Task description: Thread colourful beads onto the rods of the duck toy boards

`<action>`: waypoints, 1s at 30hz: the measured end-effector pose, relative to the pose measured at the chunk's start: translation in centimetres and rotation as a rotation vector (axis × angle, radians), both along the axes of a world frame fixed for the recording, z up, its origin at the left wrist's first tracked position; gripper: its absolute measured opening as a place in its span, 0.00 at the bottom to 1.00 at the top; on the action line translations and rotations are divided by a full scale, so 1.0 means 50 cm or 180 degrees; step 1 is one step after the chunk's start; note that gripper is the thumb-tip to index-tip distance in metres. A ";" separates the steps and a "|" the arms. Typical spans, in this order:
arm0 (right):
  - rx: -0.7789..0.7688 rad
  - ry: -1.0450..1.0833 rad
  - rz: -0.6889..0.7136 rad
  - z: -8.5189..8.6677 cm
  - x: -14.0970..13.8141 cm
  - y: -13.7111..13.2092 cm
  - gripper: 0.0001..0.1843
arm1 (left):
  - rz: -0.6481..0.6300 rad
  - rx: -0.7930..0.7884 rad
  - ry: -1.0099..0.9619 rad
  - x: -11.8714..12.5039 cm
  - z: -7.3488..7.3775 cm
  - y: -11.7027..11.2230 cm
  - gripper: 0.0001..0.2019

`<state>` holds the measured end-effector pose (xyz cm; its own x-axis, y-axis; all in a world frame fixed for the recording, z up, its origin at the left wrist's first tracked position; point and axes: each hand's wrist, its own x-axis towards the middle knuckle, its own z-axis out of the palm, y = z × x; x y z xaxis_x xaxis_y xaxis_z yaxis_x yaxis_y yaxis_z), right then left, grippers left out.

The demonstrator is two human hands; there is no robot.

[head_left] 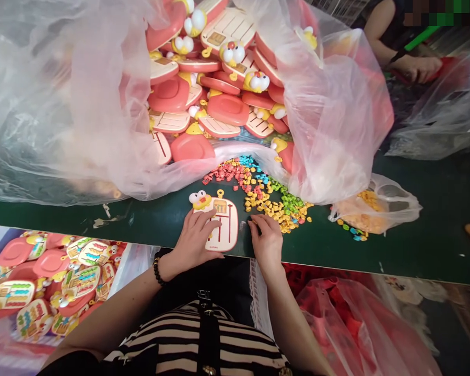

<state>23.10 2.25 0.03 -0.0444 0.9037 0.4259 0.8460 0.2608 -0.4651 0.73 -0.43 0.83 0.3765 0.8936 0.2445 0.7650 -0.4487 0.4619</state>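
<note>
On the bench in front of me lies a cream toy board [227, 230] with dark slots, a yellow character head with bulging white eyes and a small yellow loop on top. My left hand [198, 232] is closed on its left side, fingers across the face, covering some slots. Just right of the board, my right hand [267, 237] has its fingertips pinched together; whatever they hold, if anything, is hidden. Beyond it spreads a pile of small plastic beads [276, 206] in red, blue, yellow and green.
A large clear bag [329, 115] full of similar red-backed boards [227, 109] stands behind the beads. Right of them sits a small bag [376, 209] of yellow pieces. Boards with beads [43, 287] fill a container at lower left. A co-worker's hand [419, 68] shows at upper right.
</note>
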 end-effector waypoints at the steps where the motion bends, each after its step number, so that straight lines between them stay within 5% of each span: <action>1: 0.0017 0.0011 0.0004 0.000 -0.001 -0.001 0.13 | -0.0028 -0.0025 -0.0018 -0.002 0.000 0.001 0.35; 7: -0.0297 0.0772 0.0156 0.035 -0.057 0.032 0.12 | 0.0056 0.0238 0.0075 0.003 -0.006 0.004 0.39; 14: 0.0006 -0.0376 0.0477 0.026 -0.106 0.079 0.14 | 0.0210 0.0375 0.0177 0.014 -0.009 -0.006 0.41; 24: -0.0193 -0.1155 0.0876 0.027 -0.088 0.053 0.20 | 0.0103 0.0397 0.0090 0.010 -0.016 -0.006 0.36; 30: -0.0560 -0.1002 0.0826 0.033 -0.094 -0.025 0.25 | 0.0092 0.0443 -0.0043 0.011 -0.011 -0.004 0.34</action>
